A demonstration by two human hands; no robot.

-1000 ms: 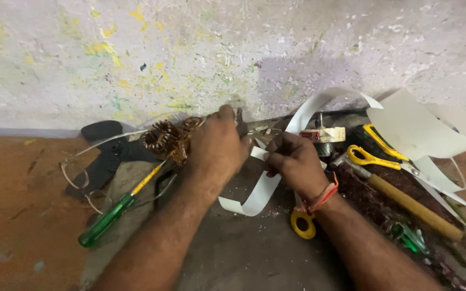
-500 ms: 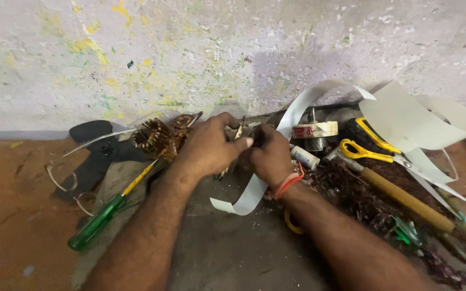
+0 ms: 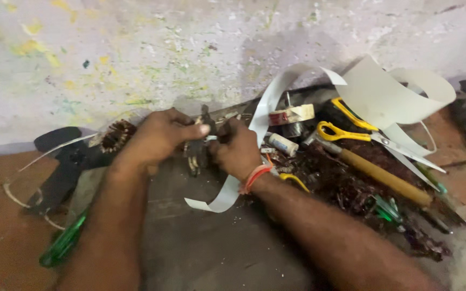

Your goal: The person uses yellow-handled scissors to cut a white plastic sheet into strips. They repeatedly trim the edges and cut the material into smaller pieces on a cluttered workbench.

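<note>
Both hands meet over the dark work surface: the left hand curls its fingers closed around a small dark metal part, and the right hand pinches the same part from the other side, fingers bent tight. A white flat strip curves down just below the right fingers, while a copper coil sits just beyond the left fingers. Yellow-handled scissors and a wooden-handled tool lie well to the right of the fingers, and a green-handled screwdriver lies below left.
</note>
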